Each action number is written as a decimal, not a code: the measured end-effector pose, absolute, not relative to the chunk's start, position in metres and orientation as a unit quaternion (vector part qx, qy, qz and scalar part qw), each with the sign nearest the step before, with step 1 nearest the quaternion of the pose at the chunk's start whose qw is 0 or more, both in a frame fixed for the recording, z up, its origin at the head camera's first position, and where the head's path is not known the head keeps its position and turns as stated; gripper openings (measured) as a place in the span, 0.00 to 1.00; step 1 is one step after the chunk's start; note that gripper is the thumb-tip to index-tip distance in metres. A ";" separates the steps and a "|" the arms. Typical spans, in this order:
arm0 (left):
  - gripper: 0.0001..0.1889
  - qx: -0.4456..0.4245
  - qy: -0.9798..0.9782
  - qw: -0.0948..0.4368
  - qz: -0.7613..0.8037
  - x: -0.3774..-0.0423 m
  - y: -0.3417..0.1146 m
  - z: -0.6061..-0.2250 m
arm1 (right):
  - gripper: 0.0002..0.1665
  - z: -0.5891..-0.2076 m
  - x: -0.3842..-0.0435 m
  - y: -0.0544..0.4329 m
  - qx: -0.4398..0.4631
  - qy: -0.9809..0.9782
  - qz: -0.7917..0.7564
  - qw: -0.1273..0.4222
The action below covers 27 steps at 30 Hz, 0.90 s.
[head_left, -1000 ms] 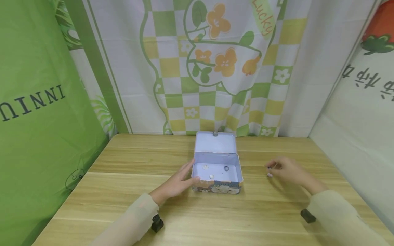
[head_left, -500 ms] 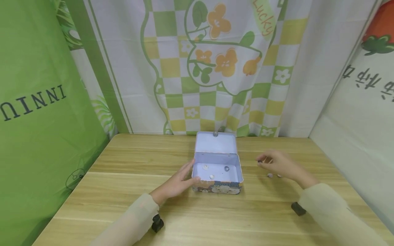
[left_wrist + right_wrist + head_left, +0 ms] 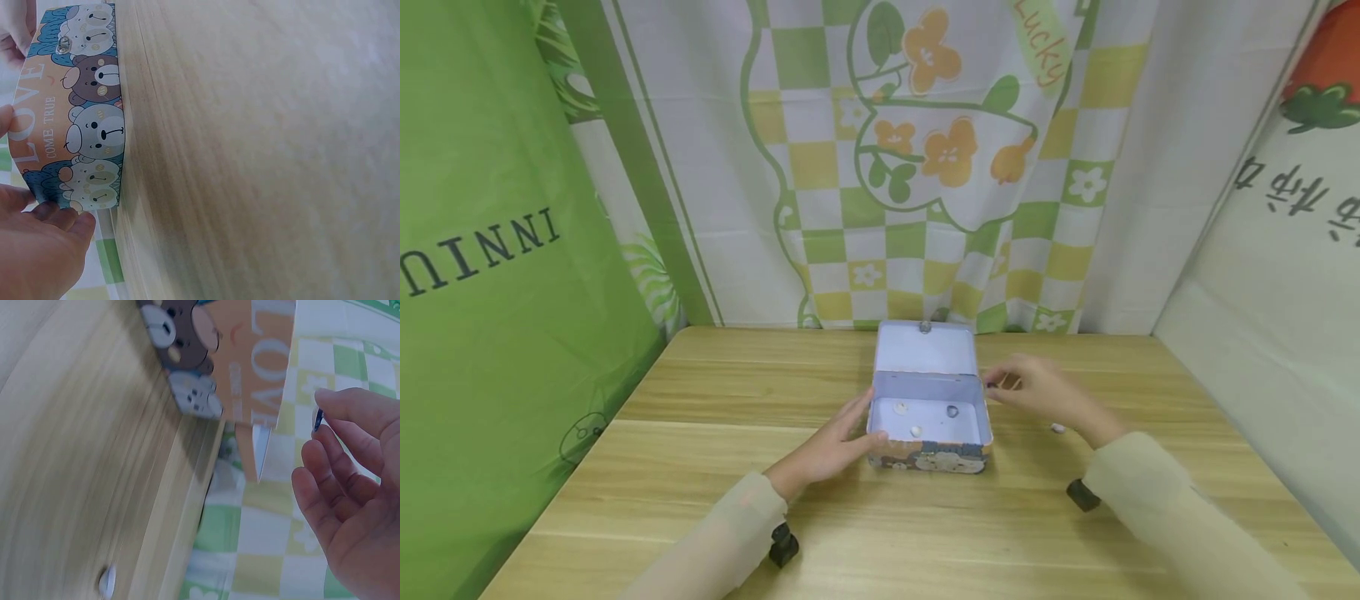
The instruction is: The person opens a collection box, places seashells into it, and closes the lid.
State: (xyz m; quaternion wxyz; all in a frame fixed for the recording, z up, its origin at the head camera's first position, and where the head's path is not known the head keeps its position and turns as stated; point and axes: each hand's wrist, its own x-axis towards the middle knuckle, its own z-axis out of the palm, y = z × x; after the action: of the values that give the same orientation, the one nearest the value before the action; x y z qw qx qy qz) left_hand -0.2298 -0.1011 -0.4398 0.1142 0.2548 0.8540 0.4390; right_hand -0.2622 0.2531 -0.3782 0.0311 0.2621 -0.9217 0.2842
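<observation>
A hinged tin box (image 3: 929, 457) stands on the table with its lid raised toward the curtain. Cartoon bears and "LOVE COME TRUE" decorate its front in the left wrist view. Inside lie two small pale pieces (image 3: 916, 432) and one dark, roundish piece (image 3: 952, 412). My left hand (image 3: 827, 446) rests against the box's left side, fingers extended, thumb over the front rim corner. Just beside the box's right wall, my right hand (image 3: 1041, 390) pinches a small, thin dark blue piece (image 3: 319, 420) between thumb and index finger. Its exact kind cannot be made out.
A small whitish piece (image 3: 1057, 428) lies on the wooden table (image 3: 760, 367) under the right forearm; the right wrist view also shows a white piece (image 3: 107, 582). A patterned curtain (image 3: 910, 250) hangs behind the table, with fabric walls on both sides.
My right hand has lifted the dark piece off the table and carried it left to the box's right edge. My left hand and the box have stayed in place.
</observation>
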 end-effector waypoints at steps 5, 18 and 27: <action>0.43 0.255 0.854 0.110 0.440 -0.229 -0.101 -0.440 | 0.09 -0.380 -0.267 0.235 0.281 -0.912 0.297 0.035; 0.44 0.248 0.853 0.117 0.443 -0.230 -0.101 -0.440 | 0.11 -0.385 -0.277 0.198 0.310 -0.902 0.300 0.030; 0.44 0.246 0.849 0.116 0.454 -0.231 -0.102 -0.442 | 0.11 -0.393 -0.283 0.186 0.314 -0.900 0.303 0.014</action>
State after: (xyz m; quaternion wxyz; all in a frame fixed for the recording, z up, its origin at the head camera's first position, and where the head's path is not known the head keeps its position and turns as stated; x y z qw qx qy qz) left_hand -0.2306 -0.1017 -0.4416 0.1158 0.2460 0.8487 0.4537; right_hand -0.2831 0.1858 -0.3933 0.0137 0.3138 -0.8999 0.3026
